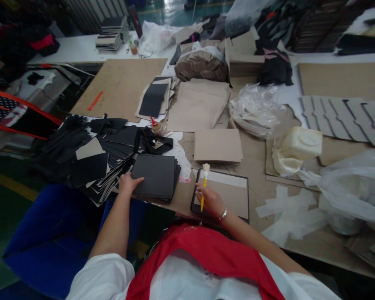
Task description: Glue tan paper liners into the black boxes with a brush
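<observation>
My right hand (211, 201) is closed around the yellow handle of a paintbrush (205, 183), its pale bristles pointing away from me. Under that hand lies a black-edged panel (226, 189) with a tan board on it and a whitish strip along its far side. My left hand (128, 184) is at the left edge of a stack of black panels (154, 175); its thumb stretches over the top panel. The other fingers are partly hidden beside a fanned pile of black and pale pieces (104, 183).
Beyond the brush is a stack of tan boards (218, 145). A red-tipped glue bottle (156, 126) stands near black fabric strips. On the right are a cut-open plastic jug (296, 148), clear plastic bags (356, 187) and white strips (290, 212). A blue bin (50, 246) is below left.
</observation>
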Demonstrator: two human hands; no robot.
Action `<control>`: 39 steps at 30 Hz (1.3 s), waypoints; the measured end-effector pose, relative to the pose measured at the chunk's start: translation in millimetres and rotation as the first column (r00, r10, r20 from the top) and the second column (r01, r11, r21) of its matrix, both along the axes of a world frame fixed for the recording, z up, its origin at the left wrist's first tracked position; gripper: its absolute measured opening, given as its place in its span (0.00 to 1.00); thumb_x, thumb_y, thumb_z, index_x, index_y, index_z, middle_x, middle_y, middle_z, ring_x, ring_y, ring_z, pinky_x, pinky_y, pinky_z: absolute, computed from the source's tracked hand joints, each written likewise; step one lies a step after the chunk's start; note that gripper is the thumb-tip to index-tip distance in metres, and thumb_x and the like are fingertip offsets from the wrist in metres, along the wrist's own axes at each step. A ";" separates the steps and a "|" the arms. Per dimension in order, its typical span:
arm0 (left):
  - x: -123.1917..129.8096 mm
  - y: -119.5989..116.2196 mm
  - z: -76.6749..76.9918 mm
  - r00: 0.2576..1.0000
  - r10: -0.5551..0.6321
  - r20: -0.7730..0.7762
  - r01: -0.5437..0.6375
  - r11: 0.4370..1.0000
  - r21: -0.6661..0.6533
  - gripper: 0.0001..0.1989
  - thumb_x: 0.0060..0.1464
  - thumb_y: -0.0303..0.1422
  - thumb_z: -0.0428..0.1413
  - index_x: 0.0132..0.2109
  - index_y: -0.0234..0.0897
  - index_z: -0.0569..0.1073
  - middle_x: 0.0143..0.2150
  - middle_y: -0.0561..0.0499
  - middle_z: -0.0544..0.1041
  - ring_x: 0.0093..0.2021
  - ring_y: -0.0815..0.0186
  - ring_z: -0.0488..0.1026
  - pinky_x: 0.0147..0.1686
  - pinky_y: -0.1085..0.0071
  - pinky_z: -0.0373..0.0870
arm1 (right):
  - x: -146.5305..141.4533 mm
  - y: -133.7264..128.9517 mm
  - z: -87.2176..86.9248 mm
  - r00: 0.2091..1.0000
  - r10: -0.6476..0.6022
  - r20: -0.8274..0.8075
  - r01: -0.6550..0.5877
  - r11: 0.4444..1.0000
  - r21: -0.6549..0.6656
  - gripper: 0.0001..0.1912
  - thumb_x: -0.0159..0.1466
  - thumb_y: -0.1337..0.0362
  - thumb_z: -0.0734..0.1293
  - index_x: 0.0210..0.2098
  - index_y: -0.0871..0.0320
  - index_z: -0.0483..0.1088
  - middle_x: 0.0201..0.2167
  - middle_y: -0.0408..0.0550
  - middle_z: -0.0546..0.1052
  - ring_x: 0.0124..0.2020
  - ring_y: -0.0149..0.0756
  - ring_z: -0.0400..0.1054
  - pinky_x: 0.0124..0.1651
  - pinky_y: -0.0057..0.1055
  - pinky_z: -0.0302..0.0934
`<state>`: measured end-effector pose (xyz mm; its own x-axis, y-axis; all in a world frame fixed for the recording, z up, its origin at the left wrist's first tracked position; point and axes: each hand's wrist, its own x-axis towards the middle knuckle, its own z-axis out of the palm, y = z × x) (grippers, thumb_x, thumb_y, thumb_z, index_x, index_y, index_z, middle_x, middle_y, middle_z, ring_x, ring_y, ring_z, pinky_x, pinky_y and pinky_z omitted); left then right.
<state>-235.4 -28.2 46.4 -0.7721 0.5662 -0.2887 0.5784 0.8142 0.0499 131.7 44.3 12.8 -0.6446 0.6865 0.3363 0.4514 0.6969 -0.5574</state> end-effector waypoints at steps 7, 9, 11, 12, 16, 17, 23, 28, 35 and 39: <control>5.1 -21.8 12.0 0.990 0.104 0.096 -0.133 0.917 0.375 0.17 0.47 0.40 0.54 0.42 0.35 0.69 0.41 0.45 0.73 0.46 0.56 0.70 0.49 0.59 0.67 | -85.3 -6.4 0.7 0.957 0.106 0.269 -0.036 0.967 -0.253 0.08 0.64 0.62 0.61 0.42 0.56 0.64 0.40 0.54 0.74 0.36 0.36 0.70 0.34 0.29 0.63; 11.1 -29.7 14.8 0.910 0.145 0.387 -0.347 0.777 0.526 0.16 0.47 0.39 0.55 0.42 0.37 0.67 0.36 0.51 0.73 0.38 0.62 0.72 0.44 0.60 0.70 | -97.9 -2.6 -2.4 0.965 0.083 0.250 0.005 0.944 -0.329 0.10 0.64 0.60 0.61 0.44 0.56 0.63 0.41 0.53 0.73 0.38 0.37 0.69 0.37 0.31 0.63; 20.8 -34.6 17.4 0.767 0.078 0.637 -0.539 0.616 0.574 0.17 0.43 0.38 0.58 0.41 0.39 0.66 0.32 0.56 0.73 0.32 0.68 0.71 0.40 0.64 0.71 | -98.8 1.3 -4.1 0.977 0.008 0.215 0.075 0.924 -0.376 0.11 0.64 0.59 0.61 0.44 0.56 0.62 0.39 0.51 0.73 0.39 0.36 0.69 0.41 0.33 0.63; 28.0 -35.4 18.8 0.701 0.030 0.712 -0.603 0.558 0.570 0.19 0.40 0.38 0.60 0.40 0.39 0.66 0.31 0.57 0.73 0.31 0.70 0.70 0.39 0.67 0.71 | -93.9 2.7 -3.6 0.980 -0.048 0.194 0.122 0.913 -0.390 0.11 0.64 0.60 0.62 0.45 0.56 0.62 0.39 0.50 0.74 0.39 0.36 0.69 0.42 0.33 0.63; 74.0 -25.1 21.0 0.515 -0.111 0.850 -0.697 0.522 0.491 0.24 0.32 0.37 0.67 0.39 0.40 0.66 0.31 0.58 0.74 0.30 0.72 0.71 0.37 0.73 0.71 | -40.2 4.3 6.5 0.954 -0.291 0.070 0.294 0.868 -0.401 0.13 0.63 0.60 0.62 0.46 0.56 0.62 0.39 0.49 0.73 0.38 0.35 0.70 0.42 0.31 0.64; 89.0 -19.8 19.5 0.468 -0.133 0.873 -0.702 0.543 0.460 0.24 0.33 0.37 0.67 0.39 0.40 0.66 0.32 0.58 0.75 0.30 0.72 0.72 0.36 0.74 0.71 | -20.3 3.8 9.4 0.939 -0.341 0.036 0.327 0.860 -0.392 0.13 0.63 0.60 0.62 0.45 0.57 0.62 0.39 0.49 0.73 0.39 0.35 0.70 0.42 0.31 0.64; 181.7 11.1 -9.5 0.272 -0.224 0.936 -0.536 0.772 0.341 0.21 0.39 0.43 0.63 0.37 0.39 0.65 0.29 0.56 0.74 0.28 0.68 0.73 0.34 0.70 0.71 | 98.8 -8.6 9.5 0.776 -0.630 0.004 0.582 0.714 -0.389 0.11 0.62 0.56 0.61 0.39 0.57 0.60 0.32 0.48 0.73 0.31 0.35 0.70 0.37 0.34 0.65; 228.0 20.6 -33.3 0.624 -0.388 0.678 -0.030 0.855 0.518 0.17 0.49 0.48 0.53 0.35 0.37 0.69 0.32 0.51 0.74 0.32 0.65 0.71 0.36 0.67 0.68 | 147.5 -18.2 -9.1 0.670 -0.740 0.048 0.690 0.598 -0.408 0.12 0.60 0.56 0.61 0.38 0.56 0.58 0.32 0.46 0.72 0.30 0.34 0.69 0.36 0.34 0.65; 242.5 27.5 -38.3 0.759 -0.549 0.350 0.396 0.816 0.420 0.15 0.52 0.46 0.48 0.30 0.38 0.66 0.26 0.51 0.70 0.30 0.63 0.69 0.33 0.68 0.65 | 159.9 -5.8 -25.2 0.719 -0.674 0.168 0.692 0.673 -0.263 0.10 0.62 0.57 0.59 0.37 0.57 0.62 0.30 0.48 0.73 0.31 0.36 0.70 0.36 0.33 0.64; 244.0 27.8 -41.8 0.764 -0.565 0.313 0.431 0.807 0.403 0.18 0.50 0.48 0.48 0.35 0.37 0.67 0.30 0.49 0.70 0.33 0.60 0.70 0.37 0.65 0.67 | 186.9 12.1 -2.9 0.732 -0.655 0.186 0.681 0.717 -0.153 0.15 0.64 0.56 0.58 0.44 0.59 0.65 0.35 0.52 0.76 0.34 0.37 0.71 0.36 0.31 0.64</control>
<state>8.5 -0.4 4.7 -0.2068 0.9429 -0.2612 0.7692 0.3217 0.5521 318.6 56.4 9.8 -0.0157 0.9947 0.1014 0.8232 0.0705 -0.5634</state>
